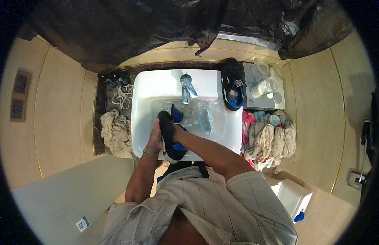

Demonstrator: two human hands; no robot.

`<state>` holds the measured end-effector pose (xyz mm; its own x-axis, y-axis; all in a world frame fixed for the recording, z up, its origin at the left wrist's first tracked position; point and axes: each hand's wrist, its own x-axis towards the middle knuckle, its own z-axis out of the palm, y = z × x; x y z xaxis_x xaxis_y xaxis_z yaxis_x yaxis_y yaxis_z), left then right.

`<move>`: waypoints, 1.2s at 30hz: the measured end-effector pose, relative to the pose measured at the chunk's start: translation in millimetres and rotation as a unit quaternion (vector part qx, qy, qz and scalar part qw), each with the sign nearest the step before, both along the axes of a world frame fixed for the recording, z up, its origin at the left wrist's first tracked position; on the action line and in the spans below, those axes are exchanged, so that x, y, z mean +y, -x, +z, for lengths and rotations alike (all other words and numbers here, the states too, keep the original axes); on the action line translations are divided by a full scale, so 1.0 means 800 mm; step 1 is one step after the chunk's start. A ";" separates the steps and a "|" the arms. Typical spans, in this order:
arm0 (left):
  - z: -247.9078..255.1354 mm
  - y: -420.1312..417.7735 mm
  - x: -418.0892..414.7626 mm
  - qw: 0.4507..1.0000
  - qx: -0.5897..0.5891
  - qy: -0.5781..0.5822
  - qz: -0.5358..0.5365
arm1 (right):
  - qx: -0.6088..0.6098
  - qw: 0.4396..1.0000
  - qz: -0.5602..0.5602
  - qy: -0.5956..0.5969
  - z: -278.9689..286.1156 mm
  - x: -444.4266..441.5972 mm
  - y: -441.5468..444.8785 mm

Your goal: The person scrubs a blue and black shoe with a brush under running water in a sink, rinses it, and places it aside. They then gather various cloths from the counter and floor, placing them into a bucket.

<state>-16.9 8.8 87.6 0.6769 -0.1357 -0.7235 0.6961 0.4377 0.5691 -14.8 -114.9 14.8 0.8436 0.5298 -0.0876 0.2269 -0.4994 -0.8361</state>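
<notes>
A dark shoe with a blue lining and pale sole edge is held tilted over the near left part of the white washbasin. My left hand, with a watch at the wrist, grips the shoe's left side. My right hand reaches to the shoe's opening; its fingers are hidden, so their grip cannot be seen. Just beyond the shoe shows a dark-blue fabric piece, perhaps part of it. A light-blue scrubbing brush lies in the cloudy water.
A chrome faucet stands at the basin's back. Another dark shoe rests on the right rim. White shoelaces and a crumpled cloth lie left. Folded socks and a box bearing plastic cups are right.
</notes>
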 end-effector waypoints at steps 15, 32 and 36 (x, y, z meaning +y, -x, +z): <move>-0.019 -0.016 0.011 1.000 -0.008 -0.010 0.000 | -0.013 0.974 -0.170 -0.146 -0.054 0.026 0.025; -0.050 -0.003 0.010 0.995 -0.074 -0.062 -0.005 | 0.261 0.948 -0.165 -0.077 0.073 -0.014 0.016; -0.029 -0.016 0.000 0.998 -0.059 -0.006 -0.016 | 0.087 0.953 -0.198 -0.212 0.005 0.005 0.011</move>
